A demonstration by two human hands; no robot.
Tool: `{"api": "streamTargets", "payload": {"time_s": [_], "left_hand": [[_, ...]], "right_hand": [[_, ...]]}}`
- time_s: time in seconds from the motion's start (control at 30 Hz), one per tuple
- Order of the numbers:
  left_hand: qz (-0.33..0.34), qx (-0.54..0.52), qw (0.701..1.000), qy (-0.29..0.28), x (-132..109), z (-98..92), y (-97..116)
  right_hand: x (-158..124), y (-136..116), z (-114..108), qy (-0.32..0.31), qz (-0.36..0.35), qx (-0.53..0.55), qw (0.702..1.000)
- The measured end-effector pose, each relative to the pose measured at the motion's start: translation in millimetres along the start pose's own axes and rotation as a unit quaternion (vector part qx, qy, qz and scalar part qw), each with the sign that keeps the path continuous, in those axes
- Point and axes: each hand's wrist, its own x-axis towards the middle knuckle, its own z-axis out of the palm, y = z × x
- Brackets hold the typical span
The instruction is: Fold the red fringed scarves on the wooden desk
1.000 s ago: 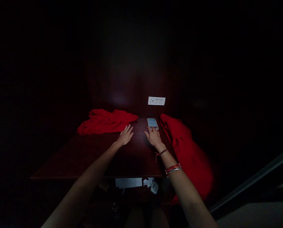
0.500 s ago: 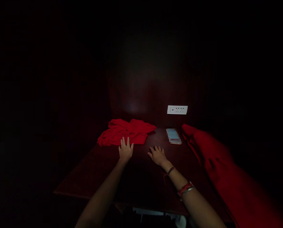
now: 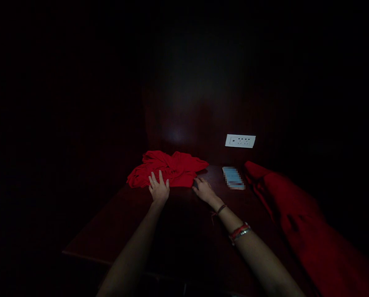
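Note:
A crumpled red cloth (image 3: 169,172) lies at the back of a dark wooden table (image 3: 184,231). My left hand (image 3: 158,188) rests flat on its near edge, fingers spread. At the cloth's right corner is my right hand (image 3: 204,190), fingertips touching the fabric, fingers loosely extended; the wrist wears bracelets. A phone (image 3: 233,177) lies face up on the table to the right of that hand.
A second, larger red cloth (image 3: 299,218) drapes over the table's right side and down toward me. A white socket plate (image 3: 240,141) is on the dark wall behind. The room is very dark; the table's left front edge (image 3: 79,253) is barely lit.
My right hand left the phone and both hands moved left and forward onto the red cloth's near edge. The view shifted left.

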Motion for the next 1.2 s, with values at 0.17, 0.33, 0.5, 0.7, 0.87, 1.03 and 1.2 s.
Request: {"api": "streamTargets", "payload": {"time_s": [0.17,0.33,0.5,0.7,0.87,1.03,1.2], "left_hand": [[-0.007,-0.015,0.999,0.033,4,-1.7,-3],[-0.017,-0.018,0.999,0.044,8,-1.8,-6],[-0.026,-0.007,0.999,0.043,7,1.6,-7],[-0.009,-0.007,0.996,0.091,7,-9.5,-1],[-0.027,-0.019,0.994,0.105,8,-18.3,1],[-0.03,-0.024,0.994,0.1,6,-14.1,0],[-0.004,-0.047,0.994,0.099,7,-13.5,0]], "right_hand": [[46,-21,9,0.017,-0.038,-0.021,0.999],[66,-32,31,0.02,-0.039,-0.011,0.999],[72,-27,20,0.037,-0.059,0.016,0.997],[65,4,-54,0.182,-0.084,0.197,0.96],[47,36,-121,0.302,-0.046,0.339,0.89],[14,79,-186,0.447,-0.032,0.34,0.827],[-9,117,-203,0.423,0.024,0.201,0.883]]}}
